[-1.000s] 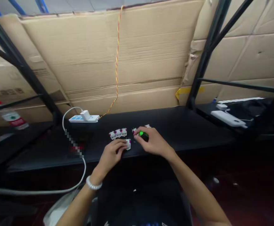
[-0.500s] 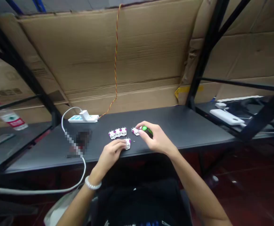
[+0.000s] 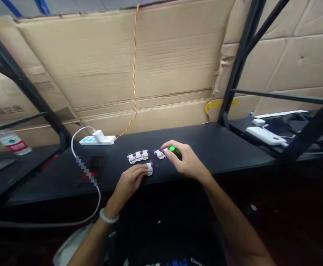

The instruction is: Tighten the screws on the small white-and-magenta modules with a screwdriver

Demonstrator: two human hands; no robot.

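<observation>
My left hand rests at the near side of the row, its fingertips on a small white-and-magenta pinned module and apparently gripping it. A row of 3 similar modules stands joined just beyond it. My right hand is shut around a dark module with a glowing green top. Its fingers are right next to another white-and-magenta module, and I cannot tell whether they touch.
The black table holds a white-and-blue power strip with a plugged-in charger and white cable. A red-and-yellow twisted wire climbs the cardboard wall. Black metal frame posts stand at the back. A white power bank lies on a side shelf.
My right hand has moved farther across the table with the green-topped module, up to the nearby white module. My left hand stays on its module. The view has shifted slightly.
</observation>
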